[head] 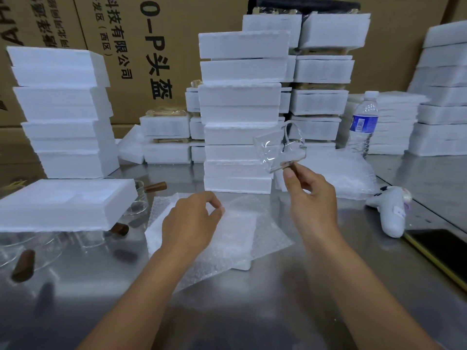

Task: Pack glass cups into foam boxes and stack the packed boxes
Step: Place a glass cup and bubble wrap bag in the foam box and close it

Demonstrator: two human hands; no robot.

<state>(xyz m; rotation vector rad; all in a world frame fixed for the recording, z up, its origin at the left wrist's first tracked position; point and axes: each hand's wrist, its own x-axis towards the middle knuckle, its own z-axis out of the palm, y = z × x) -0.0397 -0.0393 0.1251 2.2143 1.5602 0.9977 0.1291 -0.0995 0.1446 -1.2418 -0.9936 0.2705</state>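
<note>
My right hand (312, 198) holds up a clear glass cup (279, 150) with a handle, pinched at its base and tilted, in front of the tall middle stack of white foam boxes (240, 109). My left hand (193, 221) hovers with curled fingers over a foam piece (237, 233) that lies on a sheet of bubble wrap (267, 241) on the steel table; whether it pinches the wrap I cannot tell. At the left, a foam box (63, 203) lies across several glass cups with wooden handles (136, 205).
More foam box stacks stand at the left (65, 114), back and right (442, 97). A water bottle (364, 125), a bag of bubble wrap (341, 173), a white controller (391, 213) and a dark phone (439, 248) lie to the right. Cardboard cartons (151, 46) form the back wall.
</note>
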